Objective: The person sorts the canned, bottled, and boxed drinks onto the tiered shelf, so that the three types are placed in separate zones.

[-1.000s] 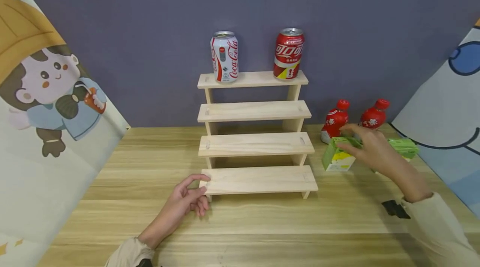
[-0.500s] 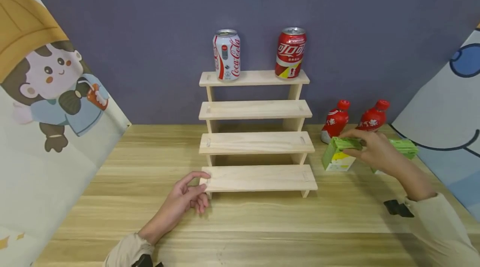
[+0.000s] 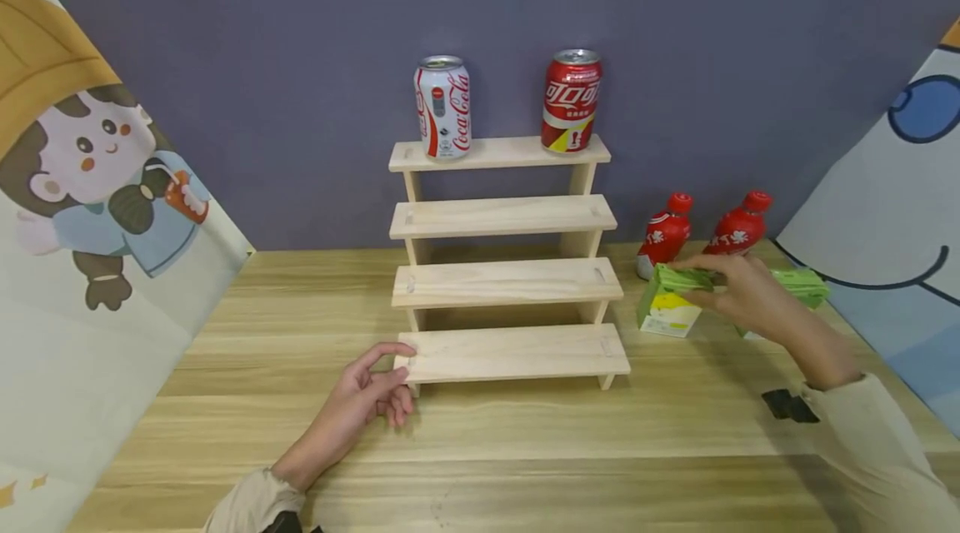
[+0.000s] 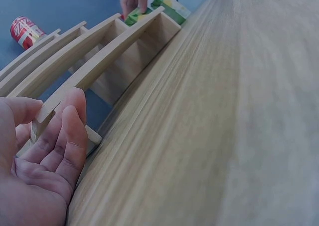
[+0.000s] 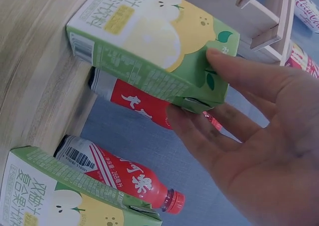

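My left hand [image 3: 367, 391] pinches the left end of the lowest board of a four-step-like wooden display stand [image 3: 510, 352], forefinger on top of the board. At the right, my right hand [image 3: 753, 296] grips the top of a green and yellow juice carton [image 5: 149, 41], thumb on its printed front and fingers at the side. The carton is upright, its base at the tabletop. A second, similar carton [image 5: 55, 193] stands to its right, partly hidden behind my right hand in the head view.
Two red drink bottles, one on the left [image 3: 663, 237] and one on the right [image 3: 738, 229], stand behind the cartons. On the stand's top board are a white cola can [image 3: 442, 112] and a red cola can [image 3: 572, 104]. A dark wall [image 3: 330, 100] rises behind.
My right hand has come down onto the near carton, and its thumb and fingers have closed on the top. My left hand keeps its place on the stand; the head view shifts slightly.
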`<state>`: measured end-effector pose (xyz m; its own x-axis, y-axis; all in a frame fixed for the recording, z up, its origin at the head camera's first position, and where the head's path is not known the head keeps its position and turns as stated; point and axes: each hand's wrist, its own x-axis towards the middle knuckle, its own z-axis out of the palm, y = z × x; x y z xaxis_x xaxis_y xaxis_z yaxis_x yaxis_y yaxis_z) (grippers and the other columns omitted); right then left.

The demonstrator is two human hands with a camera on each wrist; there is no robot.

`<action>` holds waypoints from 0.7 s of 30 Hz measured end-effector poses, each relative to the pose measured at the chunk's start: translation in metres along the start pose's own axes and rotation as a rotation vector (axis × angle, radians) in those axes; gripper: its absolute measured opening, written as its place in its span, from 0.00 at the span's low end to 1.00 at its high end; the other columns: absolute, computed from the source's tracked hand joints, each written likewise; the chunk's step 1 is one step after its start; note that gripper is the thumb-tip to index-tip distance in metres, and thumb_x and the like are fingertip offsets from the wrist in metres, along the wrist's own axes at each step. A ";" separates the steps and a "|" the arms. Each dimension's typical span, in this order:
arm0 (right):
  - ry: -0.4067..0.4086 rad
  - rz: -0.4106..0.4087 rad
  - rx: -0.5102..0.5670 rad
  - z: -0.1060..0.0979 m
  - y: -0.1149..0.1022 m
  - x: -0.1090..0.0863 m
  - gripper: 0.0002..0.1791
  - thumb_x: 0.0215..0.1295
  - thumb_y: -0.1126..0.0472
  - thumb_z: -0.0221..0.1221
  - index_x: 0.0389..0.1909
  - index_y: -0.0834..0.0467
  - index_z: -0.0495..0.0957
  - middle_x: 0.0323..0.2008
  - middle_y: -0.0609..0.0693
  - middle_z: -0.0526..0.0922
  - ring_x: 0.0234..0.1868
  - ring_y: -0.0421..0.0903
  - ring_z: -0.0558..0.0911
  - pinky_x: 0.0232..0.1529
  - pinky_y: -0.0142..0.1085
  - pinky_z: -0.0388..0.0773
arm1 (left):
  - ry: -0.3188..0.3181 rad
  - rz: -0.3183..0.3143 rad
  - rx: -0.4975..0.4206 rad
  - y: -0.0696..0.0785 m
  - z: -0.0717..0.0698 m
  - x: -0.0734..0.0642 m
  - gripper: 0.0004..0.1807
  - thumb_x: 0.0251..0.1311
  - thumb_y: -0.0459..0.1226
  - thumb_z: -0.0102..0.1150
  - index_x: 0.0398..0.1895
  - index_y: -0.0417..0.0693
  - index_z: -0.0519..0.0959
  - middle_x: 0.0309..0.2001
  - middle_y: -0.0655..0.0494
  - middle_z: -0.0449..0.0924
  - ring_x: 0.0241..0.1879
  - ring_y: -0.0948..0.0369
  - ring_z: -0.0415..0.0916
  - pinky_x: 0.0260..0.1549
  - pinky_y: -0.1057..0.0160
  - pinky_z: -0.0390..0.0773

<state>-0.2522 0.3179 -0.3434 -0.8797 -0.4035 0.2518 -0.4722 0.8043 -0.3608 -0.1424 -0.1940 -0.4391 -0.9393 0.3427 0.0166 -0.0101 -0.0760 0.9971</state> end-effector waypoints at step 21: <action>-0.064 0.067 0.035 0.000 -0.002 0.001 0.30 0.54 0.68 0.72 0.61 0.62 0.78 0.50 0.66 0.82 0.45 0.64 0.83 0.40 0.56 0.84 | -0.002 0.005 0.011 0.001 0.001 -0.003 0.22 0.75 0.38 0.50 0.67 0.38 0.64 0.26 0.49 0.84 0.23 0.59 0.79 0.22 0.63 0.82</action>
<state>-0.2516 0.3158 -0.3427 -0.9105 -0.3773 0.1691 -0.4132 0.8150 -0.4062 -0.1396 -0.1942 -0.4384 -0.9385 0.3445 0.0222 -0.0012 -0.0675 0.9977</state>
